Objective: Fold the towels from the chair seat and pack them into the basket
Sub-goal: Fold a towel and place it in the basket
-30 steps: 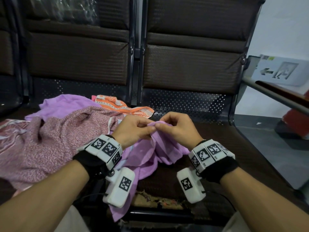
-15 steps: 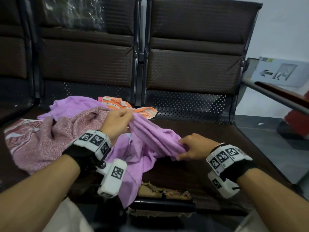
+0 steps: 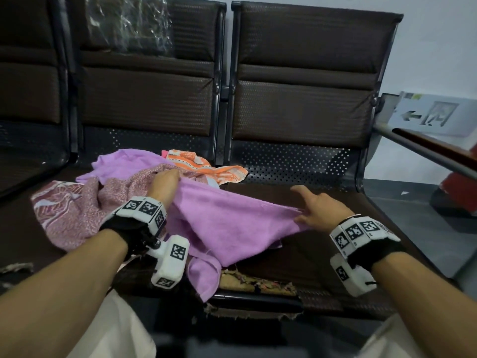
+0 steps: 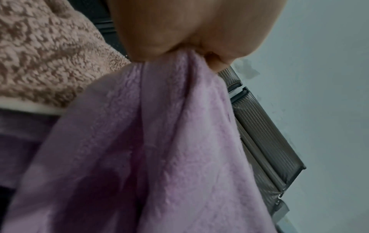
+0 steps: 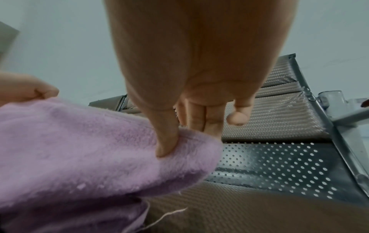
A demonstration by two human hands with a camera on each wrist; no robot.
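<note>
A lilac towel [image 3: 227,223] is held stretched between the two hands above the dark brown chair seat [image 3: 317,257]. One corner of it is gripped by the left hand [image 3: 165,184], whose fingers are curled tightly around a bunched edge; in the left wrist view the cloth [image 4: 159,141] is seen squeezed in the closed fist [image 4: 189,31] and hanging down from it in folds. The opposite edge is pinched by the right hand [image 3: 320,210]: in the right wrist view the thumb [image 5: 167,141] is pressed onto the top of the towel [image 5: 89,149] with the middle fingers [image 5: 201,119] laid straight beneath the edge, so the cloth is clamped between them. The index finger is seen extended forward in the head view, clear of the fabric. The lower part of the towel sags, and one end droops over the worn front edge of the seat.

To the left, on the neighbouring seat, a heap of other towels is seen: a speckled pink one [image 3: 85,210] lying just beside the left hand, a second lilac one [image 3: 124,166] behind it, and an orange patterned one [image 3: 206,166] at the back, near the gap between the seats. The speckled towel [image 4: 40,55] is also seen beside the fist in the left wrist view. The perforated metal panel [image 5: 279,165] below the backrest is seen past the right hand. A white sign with an arrow [image 3: 433,115] is propped against the wall at the right.
</note>
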